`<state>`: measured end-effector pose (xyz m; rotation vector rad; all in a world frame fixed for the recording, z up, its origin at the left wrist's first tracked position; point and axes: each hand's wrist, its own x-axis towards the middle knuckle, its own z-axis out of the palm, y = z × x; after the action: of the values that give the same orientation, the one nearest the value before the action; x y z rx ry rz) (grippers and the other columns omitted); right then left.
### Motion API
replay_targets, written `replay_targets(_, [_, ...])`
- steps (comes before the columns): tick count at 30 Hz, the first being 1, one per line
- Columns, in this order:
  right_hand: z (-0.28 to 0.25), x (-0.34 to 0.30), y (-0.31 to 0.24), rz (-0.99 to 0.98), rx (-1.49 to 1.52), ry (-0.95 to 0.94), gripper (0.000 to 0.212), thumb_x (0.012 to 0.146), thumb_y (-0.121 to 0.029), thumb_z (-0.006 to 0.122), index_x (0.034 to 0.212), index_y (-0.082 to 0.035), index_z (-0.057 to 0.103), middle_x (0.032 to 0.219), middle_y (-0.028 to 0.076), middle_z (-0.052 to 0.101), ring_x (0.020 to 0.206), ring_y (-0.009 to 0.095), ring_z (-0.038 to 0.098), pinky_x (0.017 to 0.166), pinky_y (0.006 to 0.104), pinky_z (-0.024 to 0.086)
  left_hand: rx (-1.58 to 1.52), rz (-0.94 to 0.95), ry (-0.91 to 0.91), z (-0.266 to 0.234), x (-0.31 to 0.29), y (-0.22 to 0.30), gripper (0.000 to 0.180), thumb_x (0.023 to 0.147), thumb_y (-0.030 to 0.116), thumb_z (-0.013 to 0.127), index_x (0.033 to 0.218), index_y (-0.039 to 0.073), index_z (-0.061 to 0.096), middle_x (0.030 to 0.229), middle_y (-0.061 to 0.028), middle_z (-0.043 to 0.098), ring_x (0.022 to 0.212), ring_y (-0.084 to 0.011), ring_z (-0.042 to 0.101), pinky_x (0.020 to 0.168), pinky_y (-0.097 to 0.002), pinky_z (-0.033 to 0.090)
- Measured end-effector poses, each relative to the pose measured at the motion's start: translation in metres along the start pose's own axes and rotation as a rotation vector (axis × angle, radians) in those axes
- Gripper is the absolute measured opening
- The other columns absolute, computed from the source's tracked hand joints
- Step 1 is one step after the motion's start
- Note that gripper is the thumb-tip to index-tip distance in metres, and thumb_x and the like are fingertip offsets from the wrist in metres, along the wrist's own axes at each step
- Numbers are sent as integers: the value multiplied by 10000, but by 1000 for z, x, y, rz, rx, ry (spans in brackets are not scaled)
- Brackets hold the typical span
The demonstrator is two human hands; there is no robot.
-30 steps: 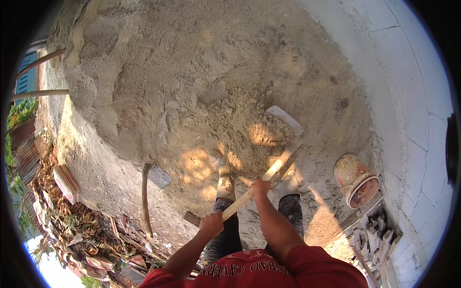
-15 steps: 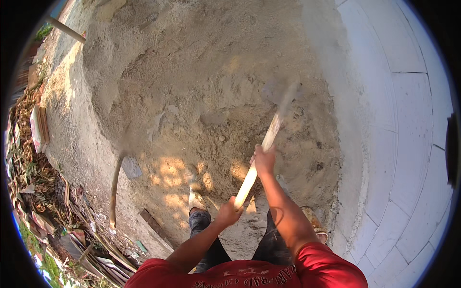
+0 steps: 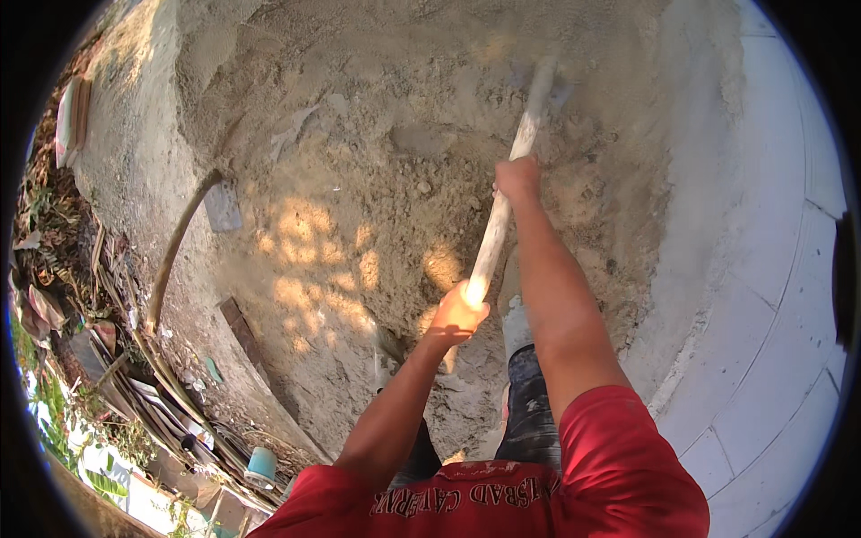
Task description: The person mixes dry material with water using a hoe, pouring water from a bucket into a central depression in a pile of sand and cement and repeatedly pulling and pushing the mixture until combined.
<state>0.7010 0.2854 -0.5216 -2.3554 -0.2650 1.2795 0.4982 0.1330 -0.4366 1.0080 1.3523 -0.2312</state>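
Both my hands grip the pale wooden handle of a hoe [image 3: 500, 224]. Its handle slants from near my body up to the far right, and its grey metal head at the far end is blurred and partly lost against the sand. My left hand [image 3: 460, 314] is wrapped round the near end of the handle. Farther along, my right hand [image 3: 518, 177] is closed round it with the arm stretched forward. Beneath and around the handle lies loose, lumpy grey-brown sand or mortar mix [image 3: 395, 206], with patches of sunlight on it.
To the left lies another tool with a curved wooden handle [image 3: 175, 242] and a flat grey blade [image 3: 223, 208]. A wooden board [image 3: 240, 334] lies nearby. Debris and sticks [image 3: 170, 394] line the left edge, with a light-blue bucket [image 3: 261, 464]. Pale paving slabs [image 3: 762, 242] run along the right.
My arms have reached farther forward, and the hoe has moved away from my body. The view has shifted, so the left-hand tool and the board appear higher and farther left.
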Motion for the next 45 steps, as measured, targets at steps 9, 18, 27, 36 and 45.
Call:
replay_targets(9, [45,-207,226,214,196,30,408,872,-60,606,1196,29,375,728,183,584,446,256,577,386,411,489,275,-171,-83,11,-204,-178,405,831,251,682,1159,34,585,949,-287,682,953,-474,658,814,-538,528])
replay_targets(18, [3,-283,192,216,422,-139,317,860,-17,571,1128,-24,402,728,117,547,444,208,560,388,372,461,98,-200,-114,62,-250,-208,424,882,272,686,1188,17,541,940,-306,670,943,-484,657,787,-537,532])
replay_targets(27, [17,73,-79,-378,-41,-38,481,916,-166,592,1263,104,398,784,152,676,615,230,686,579,348,570,-122,180,155,-21,88,69,401,840,175,669,1184,5,550,878,-223,674,782,-380,679,694,-451,529])
replay_targets(36, [108,-66,33,-106,-262,-84,520,859,-168,657,1235,63,382,1178,343,619,1117,462,628,974,474,511,-84,60,204,-21,-44,-93,485,805,247,697,1185,-28,571,852,-235,681,745,-367,691,703,-456,537])
replay_targets(45, [29,-341,244,187,36,-68,300,903,-76,579,1098,-36,355,744,113,538,457,231,582,398,380,498,-156,-288,-213,37,-323,-226,496,841,279,706,1249,24,586,949,-255,704,960,-402,703,825,-479,533])
